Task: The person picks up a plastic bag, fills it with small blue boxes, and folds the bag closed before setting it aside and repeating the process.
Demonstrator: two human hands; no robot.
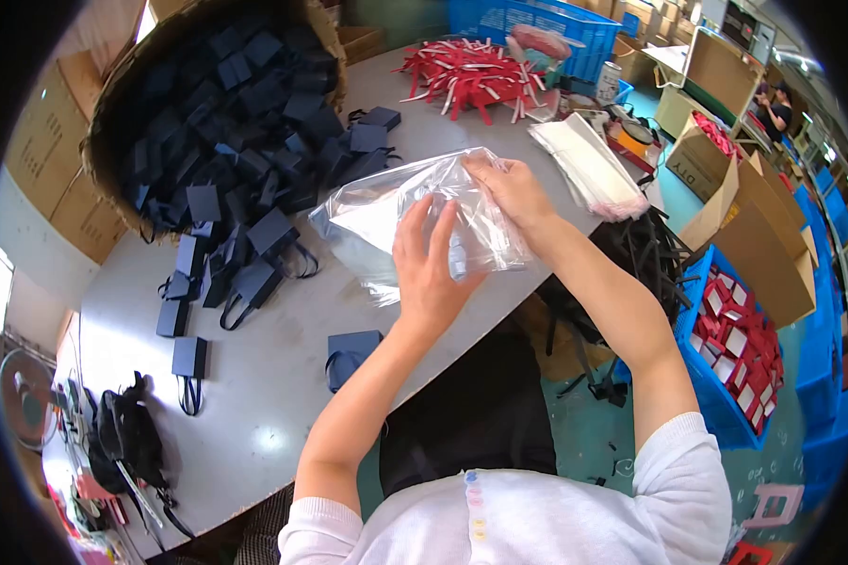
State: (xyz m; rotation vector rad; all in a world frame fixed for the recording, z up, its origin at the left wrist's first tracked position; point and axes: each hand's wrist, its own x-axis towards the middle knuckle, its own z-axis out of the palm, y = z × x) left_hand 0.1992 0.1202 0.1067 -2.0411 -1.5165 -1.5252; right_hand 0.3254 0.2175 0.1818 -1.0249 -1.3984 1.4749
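A clear plastic bag (358,221), shiny and crinkled, is stretched out above the table's front edge. My right hand (513,193) pinches its upper right edge between thumb and fingers. Lying against the near side of the bag is my left hand (431,278), its fingers spread apart and pointing away from me. Below it, near the table edge, lies a dark navy box (351,350) with a ribbon loop, partly covered by my left forearm. Several similar boxes with ribbon handles (254,282) are scattered to the left of the bag.
A large basket (99,179) tipped toward me spills navy boxes on the table (254,377). Red and white strips (476,80) are piled at the back. A stack of clear bags (589,169) lies right. Blue crate (697,348) holds red pieces; black bag (127,428) lies left.
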